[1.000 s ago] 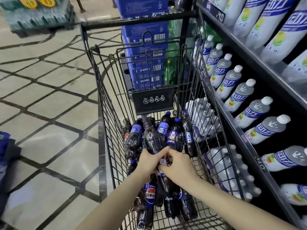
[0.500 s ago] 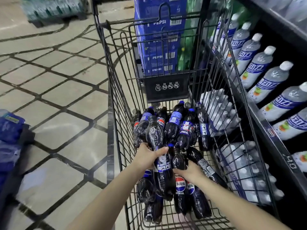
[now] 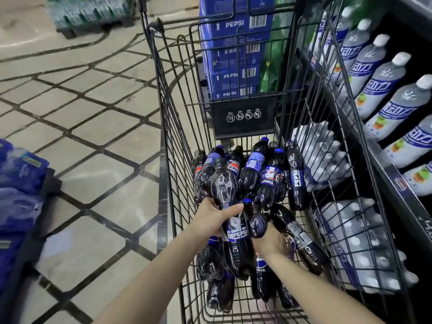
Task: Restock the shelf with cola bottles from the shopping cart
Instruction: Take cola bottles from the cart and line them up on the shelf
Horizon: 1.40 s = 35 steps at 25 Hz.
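Head view, looking down into the shopping cart (image 3: 177, 127), a black wire basket standing on the tiled floor (image 3: 77, 127).

Left hand (image 3: 214, 222): fingers and thumb wrapped round the waist of one cola bottle (image 3: 230, 206), dark with a blue "PEPSI" label, neck pointing toward the cart's far end. Bottle sits above the rest of the pile.

Right hand (image 3: 268, 242): just beside the left, curled round a second cola bottle (image 3: 256, 222) from beneath; blue cap showing at its far end. The fingers are mostly hidden by the bottle.

The two hands are close together, each clamped on its own bottle, the two bottles side by side.

Loose cola bottles (image 3: 261, 174) lie heaped on the cart floor, most toward the far end below the black warning placard (image 3: 243, 116).

The shelf (image 3: 383, 167) runs along the cart's right side, holding rows of pale bottles with white caps (image 3: 383, 83). Blue Pepsi cartons (image 3: 233, 54) are stacked beyond the cart's far end.
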Motion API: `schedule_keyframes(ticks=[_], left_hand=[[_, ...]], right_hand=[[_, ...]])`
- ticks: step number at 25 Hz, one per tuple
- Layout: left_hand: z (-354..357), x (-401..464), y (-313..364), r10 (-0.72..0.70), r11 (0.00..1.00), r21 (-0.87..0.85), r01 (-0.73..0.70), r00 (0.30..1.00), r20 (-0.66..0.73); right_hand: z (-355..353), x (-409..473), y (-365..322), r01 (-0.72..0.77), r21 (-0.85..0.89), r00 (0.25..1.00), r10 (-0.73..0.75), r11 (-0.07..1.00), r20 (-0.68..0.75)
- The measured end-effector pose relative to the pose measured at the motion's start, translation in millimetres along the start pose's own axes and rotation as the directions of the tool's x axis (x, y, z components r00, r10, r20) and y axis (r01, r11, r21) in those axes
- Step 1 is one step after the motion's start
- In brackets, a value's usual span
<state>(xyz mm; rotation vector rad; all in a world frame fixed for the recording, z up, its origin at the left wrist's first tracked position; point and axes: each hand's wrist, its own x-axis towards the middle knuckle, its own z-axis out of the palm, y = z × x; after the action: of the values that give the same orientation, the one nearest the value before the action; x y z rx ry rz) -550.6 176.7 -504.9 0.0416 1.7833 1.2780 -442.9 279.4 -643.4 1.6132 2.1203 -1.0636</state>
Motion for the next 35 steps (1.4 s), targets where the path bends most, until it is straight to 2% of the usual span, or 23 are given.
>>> schedule_keyframes(ticks=[4,7,12,16,19,26,31,35], left_hand=[[-1.8,-1.9,-0.3,-0.032,0.999,-0.029,0.032,0.999,-0.009],[-0.8,-6.8,3.6,-0.060,0.996,-0.071,0.060,0.998,0.004],[1.2,-25.0,30.6,-0.094,0.994,-0.051,0.099,0.992,0.085],[6.0,-42.1,64.3,-0.088,0.992,-0.074,0.100,0.984,0.153],[9.8,-60.9,89.9,-0.023,0.999,-0.035,0.031,0.974,0.226],[15.1,-105.3,122.3,0.062,0.997,0.013,-0.071,0.938,0.340],[24.5,-144.9,133.3,0.086,0.985,0.093,-0.145,0.882,0.464],[45.5,-167.2,139.4,0.039,0.969,0.183,-0.167,0.831,0.555]], right_hand=[[-13.3,-4.4,3.1,0.002,0.167,0.999,-0.008,0.986,0.036],[-35.6,-13.8,8.5,0.065,0.184,0.994,-0.080,0.981,0.080],[-102.2,-34.6,-2.7,0.204,0.241,0.975,-0.218,0.949,0.034],[-163.6,-51.7,-23.0,0.249,0.263,0.964,-0.265,0.932,0.027],[-203.6,-73.7,-35.7,0.291,0.228,0.956,-0.293,0.929,-0.026],[-275.3,-154.7,-45.4,0.425,0.276,0.904,-0.423,0.862,-0.069],[-309.7,-219.1,-21.7,0.409,0.359,0.912,-0.379,0.839,-0.155],[-334.6,-262.0,11.0,0.382,0.420,0.921,-0.303,0.823,-0.244]])
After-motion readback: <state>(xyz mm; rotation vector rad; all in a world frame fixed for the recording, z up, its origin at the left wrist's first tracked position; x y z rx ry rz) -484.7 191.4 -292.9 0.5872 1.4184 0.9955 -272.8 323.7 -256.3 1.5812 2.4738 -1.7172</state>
